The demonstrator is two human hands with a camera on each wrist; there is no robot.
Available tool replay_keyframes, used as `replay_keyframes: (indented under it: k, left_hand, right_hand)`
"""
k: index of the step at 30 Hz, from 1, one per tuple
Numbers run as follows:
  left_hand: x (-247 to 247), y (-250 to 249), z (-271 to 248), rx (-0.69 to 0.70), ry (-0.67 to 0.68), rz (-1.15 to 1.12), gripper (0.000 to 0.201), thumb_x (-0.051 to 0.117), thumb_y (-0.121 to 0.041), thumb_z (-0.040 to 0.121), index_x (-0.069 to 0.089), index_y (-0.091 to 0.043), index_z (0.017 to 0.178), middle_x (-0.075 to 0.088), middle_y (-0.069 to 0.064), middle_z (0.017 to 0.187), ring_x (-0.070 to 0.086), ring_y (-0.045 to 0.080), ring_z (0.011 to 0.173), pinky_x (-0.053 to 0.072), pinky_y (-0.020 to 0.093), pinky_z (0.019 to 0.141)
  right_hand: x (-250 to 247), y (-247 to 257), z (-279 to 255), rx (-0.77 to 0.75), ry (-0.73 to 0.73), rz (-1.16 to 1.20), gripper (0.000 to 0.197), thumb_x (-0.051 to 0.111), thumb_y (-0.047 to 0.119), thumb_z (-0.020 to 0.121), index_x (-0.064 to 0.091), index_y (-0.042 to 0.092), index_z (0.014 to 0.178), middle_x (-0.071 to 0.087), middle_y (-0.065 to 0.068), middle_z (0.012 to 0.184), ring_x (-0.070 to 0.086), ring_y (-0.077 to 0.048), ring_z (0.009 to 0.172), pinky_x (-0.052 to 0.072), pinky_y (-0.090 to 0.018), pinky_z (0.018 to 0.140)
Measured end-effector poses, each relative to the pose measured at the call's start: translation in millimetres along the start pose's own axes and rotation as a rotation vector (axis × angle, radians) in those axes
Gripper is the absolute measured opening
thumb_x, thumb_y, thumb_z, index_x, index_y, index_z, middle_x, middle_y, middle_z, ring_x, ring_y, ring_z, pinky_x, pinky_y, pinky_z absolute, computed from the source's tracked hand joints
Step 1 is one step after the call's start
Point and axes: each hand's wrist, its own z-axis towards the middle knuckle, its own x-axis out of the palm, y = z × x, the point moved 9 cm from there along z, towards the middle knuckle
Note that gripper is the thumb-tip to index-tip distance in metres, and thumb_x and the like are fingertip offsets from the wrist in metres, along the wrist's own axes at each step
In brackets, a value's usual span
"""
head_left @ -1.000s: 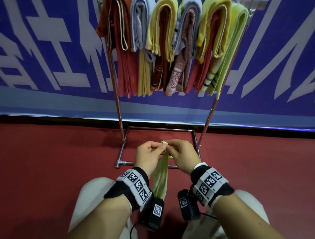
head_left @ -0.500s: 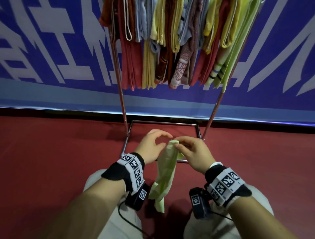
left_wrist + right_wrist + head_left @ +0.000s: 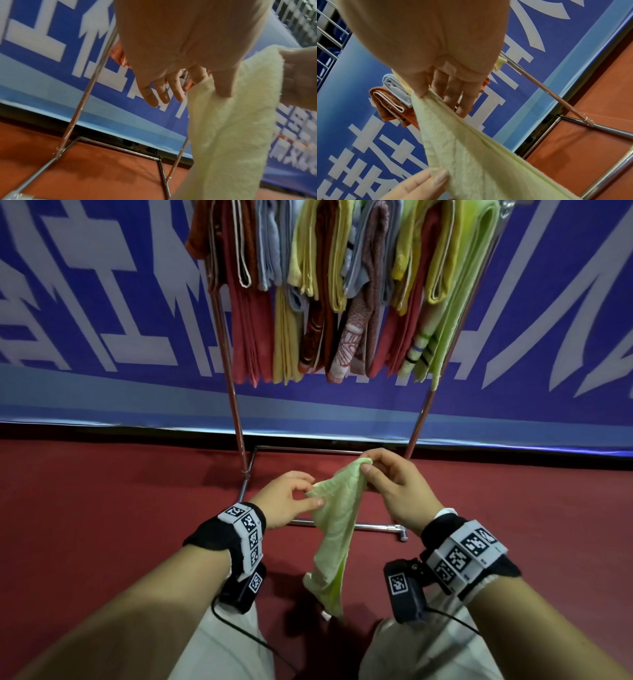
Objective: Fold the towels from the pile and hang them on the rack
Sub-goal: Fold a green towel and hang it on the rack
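Observation:
A pale green towel [image 3: 337,522] hangs between my two hands, above the red floor and in front of the rack. My right hand [image 3: 394,484] pinches its top corner between thumb and forefinger, seen close in the right wrist view as the towel [image 3: 462,142] under my thumb. My left hand [image 3: 287,501] pinches the towel's left edge a little lower; the towel [image 3: 231,121] sits under that thumb in the left wrist view. The metal rack [image 3: 236,412] stands just beyond, its top bar packed with several folded towels [image 3: 342,285]. No pile is in view.
A blue banner with white lettering [image 3: 102,302] runs along the wall behind the rack. The rack's base bars [image 3: 373,527] lie on the red carpet [image 3: 102,508] right under my hands. My knees in light trousers [image 3: 226,645] are at the bottom.
My hands have drawn apart, the right rising with the towel's corner and the left taking the edge lower down, so the top of the towel now spreads between them.

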Motion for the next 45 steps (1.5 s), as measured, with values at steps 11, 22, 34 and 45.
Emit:
replay_keyframes:
  k: [11, 22, 34, 45]
  left_hand:
    - [-69.2, -13.1, -1.8, -0.037, -0.385, -0.409, 0.008, 0.085, -0.021, 0.077, 0.079, -0.026, 0.074, 0.076, -0.010, 0.074, 0.064, -0.002, 0.071, 0.047, 0.021, 0.079]
    - [-134.7, -95.7, 4.7, 0.155, -0.424, -0.133, 0.008, 0.080, -0.021, 0.084, 0.076, -0.027, 0.087, 0.074, -0.008, 0.080, 0.064, -0.004, 0.071, 0.048, 0.013, 0.072]
    - [-180.0, -138.3, -10.5, 0.169, -0.609, -0.347, 0.008, 0.081, -0.017, 0.084, 0.078, -0.012, 0.089, 0.077, 0.000, 0.078, 0.071, 0.007, 0.070, 0.060, 0.023, 0.069]
    - [-151.6, -84.8, -5.3, 0.003, -0.618, -0.415, 0.016, 0.081, -0.029, 0.083, 0.075, -0.014, 0.079, 0.076, -0.001, 0.073, 0.071, 0.014, 0.070, 0.057, 0.030, 0.072]
  right_hand:
    - [-43.2, 30.5, 25.7, 0.016, -0.051, -0.369, 0.011, 0.055, 0.014, 0.104, 0.063, 0.010, 0.099, 0.068, 0.000, 0.086, 0.063, -0.013, 0.077, 0.053, -0.030, 0.076]
    - [-80.6, 84.4, 39.9, -0.023, -0.193, -0.520, 0.014, 0.056, 0.020, 0.103, 0.065, 0.013, 0.095, 0.073, -0.010, 0.093, 0.071, -0.030, 0.090, 0.057, -0.039, 0.080]
    - [-81.7, 120.8, 41.5, -0.088, -0.214, -0.461, 0.018, 0.052, 0.017, 0.105, 0.067, 0.008, 0.101, 0.074, -0.004, 0.093, 0.072, -0.016, 0.084, 0.061, -0.031, 0.078]
    - [-74.9, 77.7, 44.3, 0.114, -0.287, -0.328, 0.026, 0.054, 0.017, 0.102, 0.067, 0.003, 0.084, 0.064, 0.003, 0.064, 0.061, -0.018, 0.063, 0.054, -0.029, 0.063]
